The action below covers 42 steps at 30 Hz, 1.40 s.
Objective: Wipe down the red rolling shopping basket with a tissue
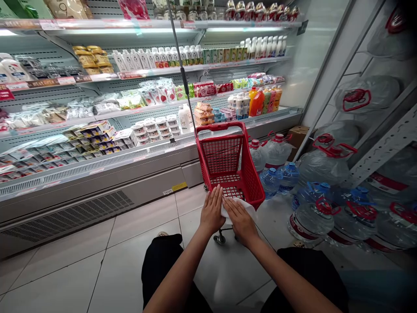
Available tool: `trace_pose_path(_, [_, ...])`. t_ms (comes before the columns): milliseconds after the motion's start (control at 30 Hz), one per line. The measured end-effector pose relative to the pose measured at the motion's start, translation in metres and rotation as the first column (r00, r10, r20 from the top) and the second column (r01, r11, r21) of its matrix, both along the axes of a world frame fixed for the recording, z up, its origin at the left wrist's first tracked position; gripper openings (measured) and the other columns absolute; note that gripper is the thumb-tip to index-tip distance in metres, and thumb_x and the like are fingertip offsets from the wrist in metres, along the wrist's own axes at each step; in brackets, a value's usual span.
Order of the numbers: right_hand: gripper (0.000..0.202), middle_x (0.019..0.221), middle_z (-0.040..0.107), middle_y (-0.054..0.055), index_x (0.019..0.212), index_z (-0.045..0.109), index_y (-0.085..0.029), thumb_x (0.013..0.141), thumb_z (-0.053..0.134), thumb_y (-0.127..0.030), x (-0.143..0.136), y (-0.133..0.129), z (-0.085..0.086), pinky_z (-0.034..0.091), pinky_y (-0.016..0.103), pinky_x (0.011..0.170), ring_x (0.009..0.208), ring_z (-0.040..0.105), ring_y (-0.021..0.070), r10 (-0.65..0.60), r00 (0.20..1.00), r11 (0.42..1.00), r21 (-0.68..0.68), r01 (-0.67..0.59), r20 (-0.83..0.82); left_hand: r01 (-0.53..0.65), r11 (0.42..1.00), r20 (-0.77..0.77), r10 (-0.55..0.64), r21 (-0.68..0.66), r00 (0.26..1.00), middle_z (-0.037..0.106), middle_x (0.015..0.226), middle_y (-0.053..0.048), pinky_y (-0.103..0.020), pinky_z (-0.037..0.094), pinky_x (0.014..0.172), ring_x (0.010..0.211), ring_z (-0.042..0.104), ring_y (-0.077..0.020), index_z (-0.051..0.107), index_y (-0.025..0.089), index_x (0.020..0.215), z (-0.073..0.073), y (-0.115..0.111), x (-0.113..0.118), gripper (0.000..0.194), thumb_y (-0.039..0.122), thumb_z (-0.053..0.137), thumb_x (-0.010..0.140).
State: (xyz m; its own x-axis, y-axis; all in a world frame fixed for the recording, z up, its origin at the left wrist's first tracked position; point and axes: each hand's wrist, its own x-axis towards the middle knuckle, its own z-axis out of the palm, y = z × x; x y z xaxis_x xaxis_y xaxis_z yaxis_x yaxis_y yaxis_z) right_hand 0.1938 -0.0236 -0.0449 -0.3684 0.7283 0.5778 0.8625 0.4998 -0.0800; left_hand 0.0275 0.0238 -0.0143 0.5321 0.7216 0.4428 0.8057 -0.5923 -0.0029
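Rests left hand (212,211) and right hand (240,219) side by side, palms down, fingers straight and nearly closed up, at the near end of a red plastic shopping cart (253,191). Has a white cloth (250,208) under the right hand, jutting out past its outer side, just against the cart. Cannot tell how much cloth lies beneath the left hand, nor how the covered part is folded.

Faces an open refrigerated display case (159,171) behind the cart, stocked with white cartons (140,58), stacked tubs (150,126) and a jug of orange liquid (257,103). Right of the cart, on the floor, clear water jugs (312,221) with red handles and smaller blue water bottles (271,179); beyond, a cardboard box (297,135), partly hidden by jugs. Cannot read most labels. Cut off at the frame: top-shelf goods (133,8), rightmost jugs, dim there.
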Motion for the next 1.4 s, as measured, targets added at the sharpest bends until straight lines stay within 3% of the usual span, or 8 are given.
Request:
trace_pose_path(100, [0.09,0.168,0.035,0.005,0.167,0.008,-0.02,0.084,0.034,0.003,0.02,-0.006,0.0,0.031,0.047,0.128,0.156,0.029,0.0197,0.03,0.999,0.999,-0.021,-0.03,0.03,0.111,0.994,-0.057,-0.112,-0.011,0.992,0.018,0.173,-0.011,-0.044,0.016,0.131,0.161,0.015,-0.0245,0.001,0.013,0.167,0.012,0.017,-0.015,0.097,0.037,0.06,0.093])
trace_pose_path(233, [0.093,0.169,0.032,0.002,0.167,0.008,-0.025,0.082,0.033,0.003,0.077,-0.012,-0.005,0.03,0.049,0.128,0.157,0.028,0.0202,-0.047,0.999,0.998,-0.051,0.047,0.012,0.193,0.981,-0.135,-0.196,-0.032,0.971,0.022,0.173,-0.008,-0.045,0.013,0.132,0.16,0.021,-0.0251,0.008,0.02,0.168,0.031,0.048,-0.033,0.108,0.069,0.064,0.089])
trace_pose_path(400, [0.09,0.172,0.026,0.0,0.168,0.005,-0.027,0.086,0.032,0.0,0.126,0.001,-0.01,0.031,0.05,0.128,0.158,0.023,0.0218,-0.219,0.97,0.973,-0.092,0.21,-0.105,0.2,0.98,-0.147,-0.2,-0.019,0.969,0.026,0.172,-0.006,-0.045,0.014,0.132,0.159,0.023,-0.0241,0.015,0.023,0.167,0.026,0.059,-0.014,0.097,0.071,0.056,0.094])
trace_pose_path(733, [0.087,0.171,0.029,0.002,0.168,0.005,-0.027,0.089,0.031,-0.004,0.062,-0.014,-0.01,0.025,0.056,0.129,0.159,0.021,0.0237,-0.128,0.972,0.986,-0.132,0.103,-0.195,0.09,0.994,-0.04,-0.087,0.066,0.995,0.033,0.169,-0.006,-0.047,0.02,0.132,0.158,0.027,-0.0256,0.018,0.02,0.167,0.002,0.03,0.021,0.097,0.064,0.061,0.093])
trace_pose_path(900, [0.087,0.17,0.032,0.001,0.168,0.011,-0.028,0.087,0.031,-0.003,0.079,-0.026,-0.007,0.024,0.054,0.129,0.159,0.022,0.0215,-0.096,0.976,0.985,-0.16,0.064,-0.198,0.046,0.996,0.019,-0.048,0.077,0.999,0.034,0.169,-0.007,-0.047,0.023,0.131,0.158,0.026,-0.0265,0.017,0.017,0.167,-0.004,-0.002,0.046,0.093,0.059,0.059,0.096])
trace_pose_path(1100, [0.078,0.171,0.03,0.002,0.168,0.012,-0.028,0.094,0.031,-0.01,0.119,-0.034,-0.015,0.029,0.055,0.128,0.159,0.023,0.0245,-0.241,0.935,0.968,-0.127,0.215,-0.259,0.257,0.965,-0.098,-0.25,0.057,0.963,0.024,0.172,-0.001,-0.042,0.018,0.132,0.159,0.021,-0.0216,0.014,0.026,0.168,0.016,0.003,0.047,0.085,0.065,0.048,0.1])
trace_pose_path(1233, [0.081,0.17,0.031,0.001,0.168,0.012,-0.028,0.092,0.031,-0.007,0.12,-0.044,-0.018,0.031,0.055,0.127,0.158,0.026,0.0245,-0.339,0.901,0.941,-0.106,0.322,-0.27,0.157,0.986,-0.064,-0.153,0.058,0.986,0.022,0.173,0.0,-0.05,0.016,0.132,0.16,0.018,-0.0255,0.015,0.033,0.167,0.033,0.027,0.038,0.075,0.057,0.047,0.103])
trace_pose_path(1400, [0.085,0.171,0.028,0.005,0.168,0.004,-0.024,0.091,0.034,-0.007,0.09,-0.044,0.003,0.029,0.052,0.128,0.155,0.032,0.0254,-0.35,0.923,0.937,-0.067,0.344,-0.162,0.13,0.991,-0.028,-0.129,0.026,0.991,0.014,0.175,-0.001,-0.051,0.02,0.131,0.161,0.014,-0.0289,0.012,0.031,0.168,0.028,0.019,0.053,0.08,0.056,0.049,0.102])
